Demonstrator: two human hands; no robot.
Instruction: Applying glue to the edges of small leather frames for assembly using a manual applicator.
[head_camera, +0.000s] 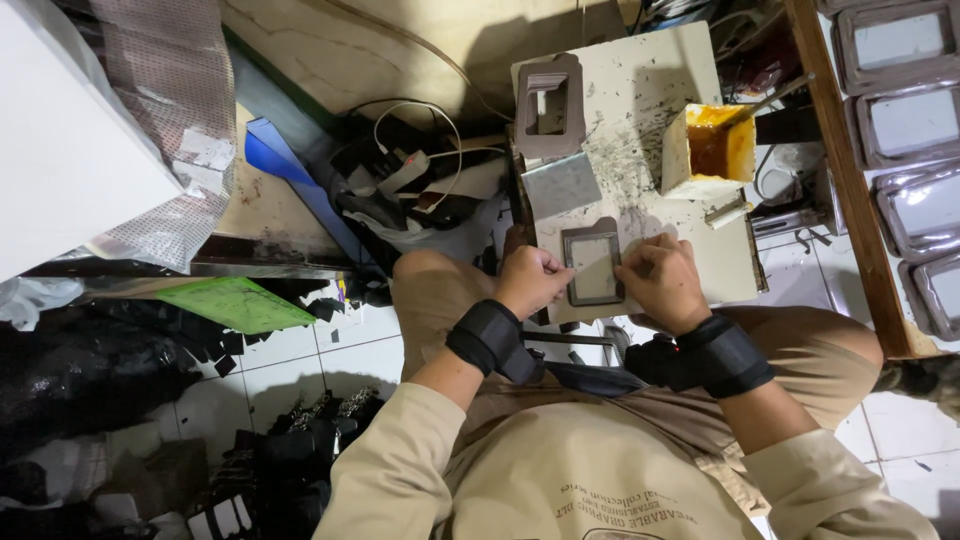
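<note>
both hands, left (532, 280) and right (662, 278), pinch shut on a grey rectangular frame (593, 266) atop the pale board (640, 110).

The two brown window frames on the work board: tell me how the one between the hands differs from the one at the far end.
The brown frame piece between the hands is pressed by the left hand and the right hand; the brown frame stack at the far end lies untouched. The near one's window is filled by a pale panel; the far one's looks open. The near one lies flat and thin; the far one looks thicker. Both are brown rectangular frames on the speckled white board.
</note>
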